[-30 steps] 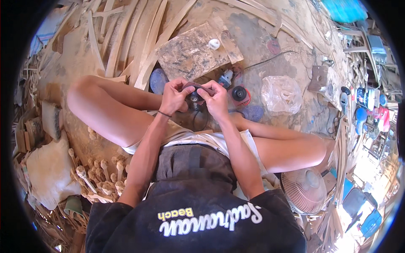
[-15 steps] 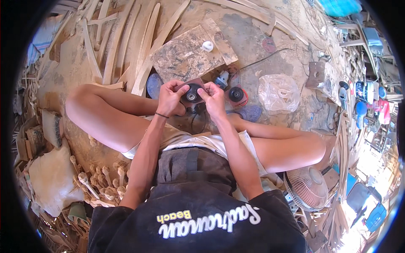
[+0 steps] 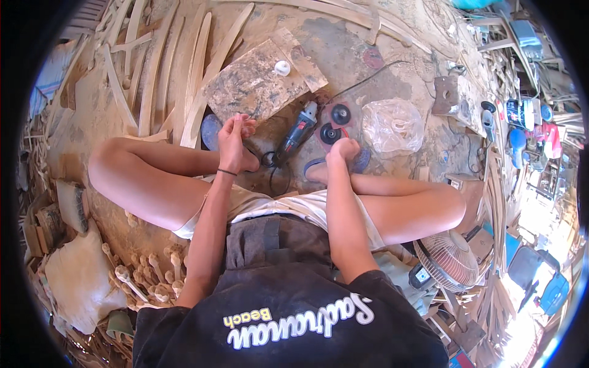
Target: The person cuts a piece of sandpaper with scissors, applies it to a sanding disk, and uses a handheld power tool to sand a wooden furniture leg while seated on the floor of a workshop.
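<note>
Your left hand [image 3: 234, 138] hangs near your foot with its fingers loosely bent and no object visible in it; your right hand [image 3: 343, 149] is curled narrow beside the lower black disc [image 3: 331, 133], and I cannot tell whether it grips the red piece [image 3: 345, 132] showing there. The grinder [image 3: 299, 132] lies on the floor [image 3: 368, 86] between your hands, its cord [image 3: 280, 178] looping near your bare feet. If that cord is live, a bumped switch could set the tool turning close to your toes. A careless sweep of your right wrist could knock the lower disc against the upper disc [image 3: 340, 114], and the nearby plastic bag [image 3: 392, 126] could snag on moving parts.
</note>
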Tool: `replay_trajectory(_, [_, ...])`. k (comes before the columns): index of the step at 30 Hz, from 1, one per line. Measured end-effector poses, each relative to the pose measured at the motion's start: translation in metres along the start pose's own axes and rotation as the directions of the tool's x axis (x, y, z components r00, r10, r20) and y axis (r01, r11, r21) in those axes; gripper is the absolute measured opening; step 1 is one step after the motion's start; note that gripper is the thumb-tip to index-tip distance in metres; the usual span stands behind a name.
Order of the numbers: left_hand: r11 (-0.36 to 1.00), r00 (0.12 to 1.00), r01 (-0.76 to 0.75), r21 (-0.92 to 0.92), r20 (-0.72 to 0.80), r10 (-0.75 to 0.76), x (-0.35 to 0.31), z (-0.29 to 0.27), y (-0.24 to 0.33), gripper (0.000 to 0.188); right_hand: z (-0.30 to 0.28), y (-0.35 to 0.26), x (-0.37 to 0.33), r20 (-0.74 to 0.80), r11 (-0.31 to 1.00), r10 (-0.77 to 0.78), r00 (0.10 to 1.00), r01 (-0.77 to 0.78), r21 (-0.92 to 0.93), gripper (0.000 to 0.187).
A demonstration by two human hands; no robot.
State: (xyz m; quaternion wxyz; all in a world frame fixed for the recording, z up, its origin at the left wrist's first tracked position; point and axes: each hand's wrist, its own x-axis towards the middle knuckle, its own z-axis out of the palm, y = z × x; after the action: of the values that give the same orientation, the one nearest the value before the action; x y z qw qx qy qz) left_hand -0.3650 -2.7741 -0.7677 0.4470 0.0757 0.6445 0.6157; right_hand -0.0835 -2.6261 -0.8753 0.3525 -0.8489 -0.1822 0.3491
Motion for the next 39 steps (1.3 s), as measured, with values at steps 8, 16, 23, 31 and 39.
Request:
replay_trajectory(8, [0.998,1.0,-0.016,0.066,0.021,0.015,-0.001,-0.008,-0.014,0.031,0.006,0.01,-0.007,0.254,0.535,-0.257,0.932,0.356,-0.766,0.08])
replay_trajectory(16, [0.993,0.999,-0.041,0.109,0.027,0.039,0.001,-0.006,-0.022,0.032,0.007,0.002,-0.015,0.282,0.435,-0.251,0.926,0.368,-0.822,0.092])
replay_trajectory(23, [0.984,0.999,-0.043,0.173,0.035,0.037,0.001,-0.005,-0.026,0.03,0.002,-0.004,-0.012,0.332,0.382,-0.178,0.926,0.376,-0.844,0.104])
replay_trajectory(31, [0.982,0.996,-0.082,0.168,0.053,0.074,0.003,-0.002,-0.029,0.031,0.006,-0.006,-0.011,0.335,0.321,-0.239,0.911,0.4,-0.859,0.091])
replay_trajectory(39, [0.986,0.997,-0.074,0.151,0.022,0.072,0.005,0.001,-0.024,0.03,-0.004,-0.059,-0.033,0.391,0.434,-0.183,0.902,0.431,-0.791,0.056])
